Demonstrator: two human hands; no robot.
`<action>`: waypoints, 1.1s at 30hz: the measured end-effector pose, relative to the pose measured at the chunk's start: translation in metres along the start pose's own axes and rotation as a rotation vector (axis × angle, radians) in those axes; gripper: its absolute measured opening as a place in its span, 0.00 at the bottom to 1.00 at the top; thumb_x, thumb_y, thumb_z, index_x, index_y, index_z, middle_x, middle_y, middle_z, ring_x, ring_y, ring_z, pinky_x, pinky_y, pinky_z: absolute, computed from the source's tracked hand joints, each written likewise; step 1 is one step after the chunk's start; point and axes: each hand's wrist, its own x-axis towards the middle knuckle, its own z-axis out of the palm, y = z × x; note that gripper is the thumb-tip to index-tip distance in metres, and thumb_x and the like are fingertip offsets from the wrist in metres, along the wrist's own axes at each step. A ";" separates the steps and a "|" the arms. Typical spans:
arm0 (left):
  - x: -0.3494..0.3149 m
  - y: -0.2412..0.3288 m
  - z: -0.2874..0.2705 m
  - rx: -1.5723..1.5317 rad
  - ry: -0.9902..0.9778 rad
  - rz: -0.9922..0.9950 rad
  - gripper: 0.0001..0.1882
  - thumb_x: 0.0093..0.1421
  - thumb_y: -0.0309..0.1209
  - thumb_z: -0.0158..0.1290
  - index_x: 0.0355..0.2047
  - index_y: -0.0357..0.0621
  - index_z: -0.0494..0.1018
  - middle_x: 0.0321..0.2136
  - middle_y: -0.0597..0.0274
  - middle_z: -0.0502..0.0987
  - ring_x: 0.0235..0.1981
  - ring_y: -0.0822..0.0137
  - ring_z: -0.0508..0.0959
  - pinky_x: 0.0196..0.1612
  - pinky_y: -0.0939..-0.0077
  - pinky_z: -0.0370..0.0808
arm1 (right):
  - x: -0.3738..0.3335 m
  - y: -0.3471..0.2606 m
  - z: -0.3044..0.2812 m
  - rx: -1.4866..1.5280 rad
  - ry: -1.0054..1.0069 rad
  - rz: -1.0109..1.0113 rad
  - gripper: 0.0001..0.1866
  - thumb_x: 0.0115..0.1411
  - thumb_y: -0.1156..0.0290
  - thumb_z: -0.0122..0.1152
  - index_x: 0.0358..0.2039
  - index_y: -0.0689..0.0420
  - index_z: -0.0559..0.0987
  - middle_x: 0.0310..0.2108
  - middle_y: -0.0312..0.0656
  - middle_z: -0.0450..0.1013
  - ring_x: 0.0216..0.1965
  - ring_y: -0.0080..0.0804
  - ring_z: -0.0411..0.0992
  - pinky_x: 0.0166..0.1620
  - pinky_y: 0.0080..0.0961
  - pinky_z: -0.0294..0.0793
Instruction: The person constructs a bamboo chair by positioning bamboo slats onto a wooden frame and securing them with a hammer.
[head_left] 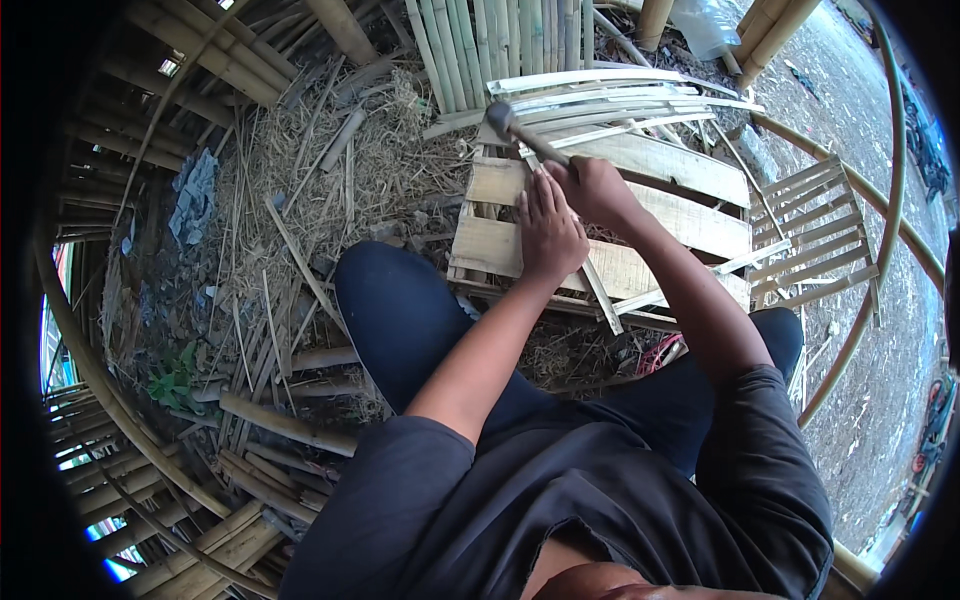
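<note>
My right hand (597, 190) is closed round the wooden handle of a hammer (537, 144). The hammer's dark head lies up and to the left, over the far end of a narrow bamboo strip (600, 294). With its fingers laid along that strip, my left hand (552, 228) holds it down on a low slatted wooden platform (485, 245). The strip runs slantwise from under the hammer head to past the platform's near edge. Part of it is hidden beneath my left hand. Another pale strip (735, 262) crosses the platform's right side.
Several split bamboo strips (610, 97) lie across the platform's far edge. A slatted bamboo panel (815, 235) rests on the right. Upright bamboo slats (500, 45) stand behind. Dry shavings (300, 165) and bamboo poles (285, 422) litter the ground on the left.
</note>
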 end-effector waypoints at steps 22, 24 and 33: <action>0.005 0.006 -0.004 -0.087 -0.050 -0.058 0.40 0.66 0.37 0.43 0.71 0.22 0.46 0.74 0.35 0.44 0.76 0.45 0.45 0.77 0.49 0.40 | 0.021 -0.010 -0.038 0.163 0.012 0.143 0.37 0.71 0.38 0.50 0.28 0.66 0.77 0.16 0.41 0.70 0.20 0.30 0.72 0.24 0.36 0.71; 0.002 0.005 -0.007 -0.083 -0.104 -0.074 0.40 0.67 0.37 0.42 0.71 0.23 0.45 0.75 0.36 0.42 0.77 0.46 0.42 0.77 0.51 0.39 | 0.020 -0.034 -0.051 0.222 0.143 0.041 0.37 0.72 0.40 0.50 0.26 0.66 0.76 0.16 0.41 0.69 0.19 0.26 0.70 0.25 0.38 0.70; 0.001 -0.001 -0.009 -0.090 -0.018 -0.044 0.41 0.63 0.36 0.45 0.69 0.19 0.49 0.72 0.33 0.49 0.75 0.43 0.50 0.77 0.54 0.42 | 0.018 0.003 -0.024 0.115 -0.100 0.447 0.40 0.71 0.39 0.49 0.24 0.71 0.77 0.15 0.53 0.73 0.16 0.45 0.76 0.21 0.42 0.74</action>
